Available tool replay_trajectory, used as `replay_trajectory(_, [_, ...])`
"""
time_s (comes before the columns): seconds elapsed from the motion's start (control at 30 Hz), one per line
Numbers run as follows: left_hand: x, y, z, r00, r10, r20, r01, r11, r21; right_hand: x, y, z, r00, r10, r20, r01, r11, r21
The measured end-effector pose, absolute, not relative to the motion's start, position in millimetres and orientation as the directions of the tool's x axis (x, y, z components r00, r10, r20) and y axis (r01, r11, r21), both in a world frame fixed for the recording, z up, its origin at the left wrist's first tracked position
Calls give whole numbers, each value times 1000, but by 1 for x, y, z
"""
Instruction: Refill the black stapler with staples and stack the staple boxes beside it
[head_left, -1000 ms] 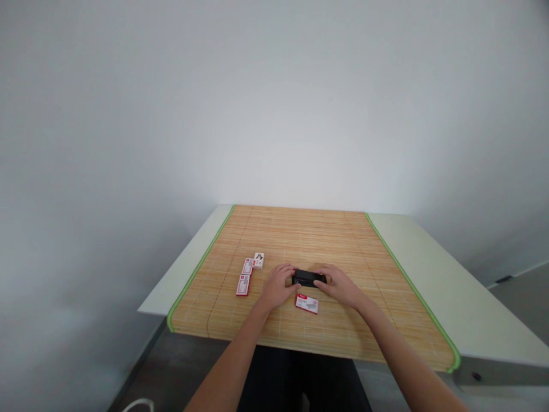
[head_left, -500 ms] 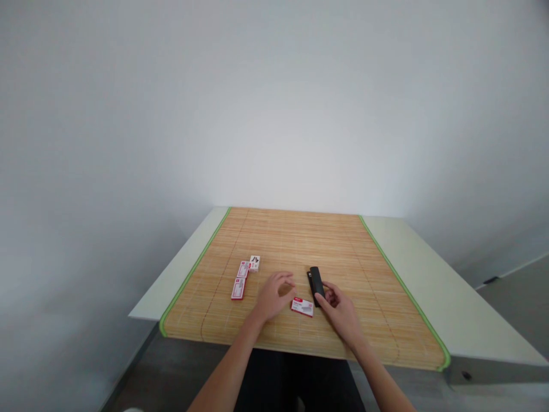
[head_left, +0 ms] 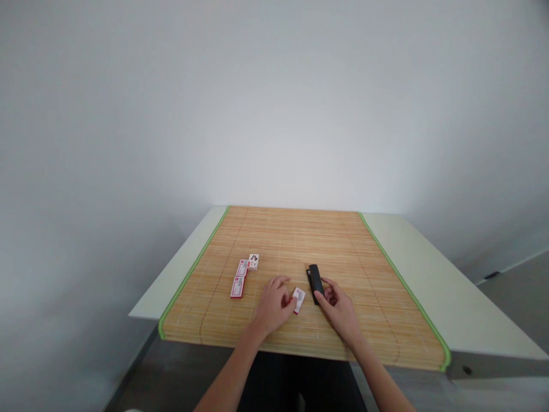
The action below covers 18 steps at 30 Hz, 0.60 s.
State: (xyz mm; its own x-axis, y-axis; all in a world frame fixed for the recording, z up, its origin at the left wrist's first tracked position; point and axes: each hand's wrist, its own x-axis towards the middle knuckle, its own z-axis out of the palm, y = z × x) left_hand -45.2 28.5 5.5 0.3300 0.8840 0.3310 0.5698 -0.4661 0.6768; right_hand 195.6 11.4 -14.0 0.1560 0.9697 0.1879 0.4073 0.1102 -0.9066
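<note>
The two hands are apart, one on either side of a small red-and-white staple box (head_left: 299, 298) on the slatted bamboo mat (head_left: 295, 234); the left hand (head_left: 273, 304) is loosely curled, its index finger stretched forward above the mat and its thumb at the left edge of that box; whether its other fingers close on the box I cannot tell, as they are hidden; the right hand (head_left: 339, 309) is half curled at the black stapler (head_left: 316, 277), thumb on its near end and index finger by its right side; how firmly it grips I cannot tell; the stapler lies right of the staple box, close but apart, its long axis running away from the person with the far end leaning slightly left; which end is its nose is too small to tell; the box's long axis slants the other way, far end to the right; well to the left, two red-and-white boxes (head_left: 238, 286) lie end to end, with a smaller white box (head_left: 253, 261) beside the farther one.
</note>
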Motion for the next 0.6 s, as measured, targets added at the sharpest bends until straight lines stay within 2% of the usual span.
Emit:
replay_trajectory(0.23, [-56,28,15,566,782,261,505,-579,640,197,11,-18,129,975,179,420,110,-901])
replay_trajectory(0.47, [-49,35,13,361,886,292,607,-461,648,198,9,-14,71,985,160,429,114,-896])
replay_trajectory(0.6, [-49,38,12,350,895,275,637,-443,631,199,8,-15,27,989,147,417,122,-901])
